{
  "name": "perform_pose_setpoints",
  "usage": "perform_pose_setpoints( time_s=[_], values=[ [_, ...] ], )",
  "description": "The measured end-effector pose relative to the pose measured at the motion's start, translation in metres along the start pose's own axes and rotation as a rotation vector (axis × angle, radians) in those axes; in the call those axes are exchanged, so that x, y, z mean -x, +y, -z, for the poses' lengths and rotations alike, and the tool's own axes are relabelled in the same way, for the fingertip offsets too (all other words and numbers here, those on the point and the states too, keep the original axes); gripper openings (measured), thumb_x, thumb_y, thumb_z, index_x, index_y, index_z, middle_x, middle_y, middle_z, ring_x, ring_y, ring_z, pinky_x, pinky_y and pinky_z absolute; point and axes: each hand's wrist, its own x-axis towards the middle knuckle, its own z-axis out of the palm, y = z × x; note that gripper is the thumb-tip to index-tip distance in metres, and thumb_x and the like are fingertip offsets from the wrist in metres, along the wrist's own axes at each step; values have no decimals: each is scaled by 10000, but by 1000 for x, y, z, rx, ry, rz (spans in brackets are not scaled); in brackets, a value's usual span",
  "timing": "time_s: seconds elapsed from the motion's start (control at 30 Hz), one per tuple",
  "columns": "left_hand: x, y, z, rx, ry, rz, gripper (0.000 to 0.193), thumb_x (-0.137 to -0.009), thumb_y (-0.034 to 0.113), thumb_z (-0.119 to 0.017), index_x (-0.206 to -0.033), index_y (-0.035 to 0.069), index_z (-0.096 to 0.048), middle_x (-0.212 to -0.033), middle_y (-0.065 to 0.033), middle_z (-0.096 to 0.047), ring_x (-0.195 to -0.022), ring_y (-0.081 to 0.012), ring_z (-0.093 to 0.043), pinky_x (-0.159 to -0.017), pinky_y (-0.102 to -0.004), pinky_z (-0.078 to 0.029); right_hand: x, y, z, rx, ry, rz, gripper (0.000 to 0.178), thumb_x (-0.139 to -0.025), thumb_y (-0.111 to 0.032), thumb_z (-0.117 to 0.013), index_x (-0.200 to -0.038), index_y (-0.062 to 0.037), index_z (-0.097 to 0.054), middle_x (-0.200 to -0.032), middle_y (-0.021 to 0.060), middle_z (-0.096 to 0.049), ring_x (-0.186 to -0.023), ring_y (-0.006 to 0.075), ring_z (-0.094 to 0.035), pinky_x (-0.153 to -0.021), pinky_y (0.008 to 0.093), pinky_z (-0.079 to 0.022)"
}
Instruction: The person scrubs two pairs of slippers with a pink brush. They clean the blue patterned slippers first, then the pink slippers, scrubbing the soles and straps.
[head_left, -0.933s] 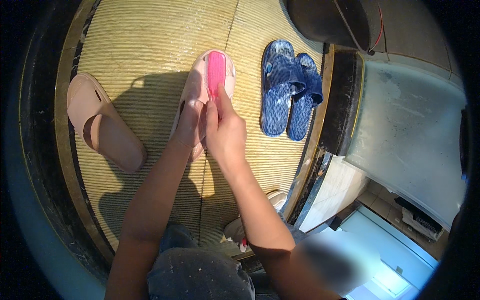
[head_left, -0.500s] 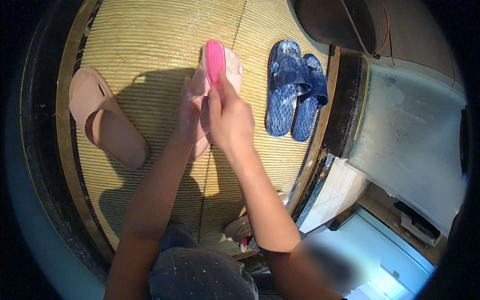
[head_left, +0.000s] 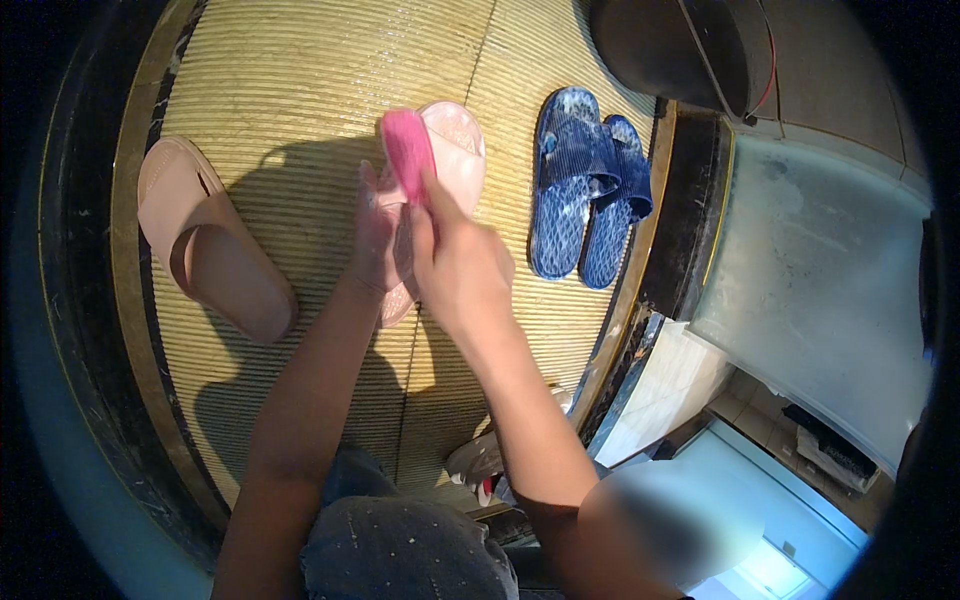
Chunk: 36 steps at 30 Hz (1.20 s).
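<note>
My right hand [head_left: 466, 268] is closed round the handle of a bright pink brush [head_left: 408, 148]. The brush head lies over the left side of a pale pink slipper's strap; its bristles are hidden beneath it. That slipper [head_left: 457, 160] is held up in front of me by my left hand [head_left: 378, 245], whose thumb runs along its left edge. The left hand's other fingers are mostly out of sight behind or inside the slipper. A second pink slipper [head_left: 240, 270] rests apart on the ribbed floor at the left.
Two blue-and-white slippers [head_left: 570, 195] stand side by side on the yellow ribbed floor [head_left: 310, 70] to the right. Beyond them are a dark bucket [head_left: 660, 50] and a frosted pale panel [head_left: 820, 270]. A light-coloured shoe [head_left: 472, 460] sits near my knee.
The brush has moved down and left across the slipper, its head now tilting further left. My right hand has come slightly lower, while my left keeps hold of the slipper.
</note>
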Motion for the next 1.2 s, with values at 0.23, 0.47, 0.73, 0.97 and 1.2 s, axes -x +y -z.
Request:
perform_pose_setpoints(
  time_s=[0.23,0.47,0.73,0.97,1.2],
  values=[
    [-5,-10,16,67,247,83,808,-910,722,-271,-1447,121,-337,-1359,-143,-479,-1182,-285,-530,-988,-441,-467,12,-13,-10,140,-64,-10,428,-939,-280,-519,-1322,-89,-520,-750,262,-637,-681,410,-650,-642,497,-508],
    [5,-3,8,78,117,79,899,-849,800,-265,-1452,138,-330,-1368,-136,-465,-1186,-289,-516,-1027,-451,-421,28,7,6,128,-61,49,373,-920,-260,-543,-1269,-137,-592,-715,211,-653,-677,381,-661,-657,465,-531],
    [-9,1,0,336,78,265,1055,-751,897,-242,-1497,152,-268,-1350,-121,-475,-1152,-235,-502,-919,-394,-407,-47,-3,43,387,-117,130,326,-903,-297,-542,-1165,-137,-651,-800,199,-673,-805,368,-665,-740,436,-536],
    [-4,2,18,411,32,265,1058,-765,885,-232,-1493,120,-273,-1391,-141,-447,-1240,-287,-454,-1001,-451,-374,-16,-6,69,430,-325,281,281,-908,-276,-536,-1057,-74,-663,-815,201,-677,-796,374,-667,-736,455,-534],
    [-10,4,-22,344,-62,89,1018,-806,845,-199,-1534,137,-125,-1549,-133,-237,-1400,-295,-293,-1131,-468,-268,-52,14,35,389,-61,145,353,-928,-304,-512,-1223,-141,-617,-772,217,-663,-758,391,-660,-725,466,-533]
  ],
)
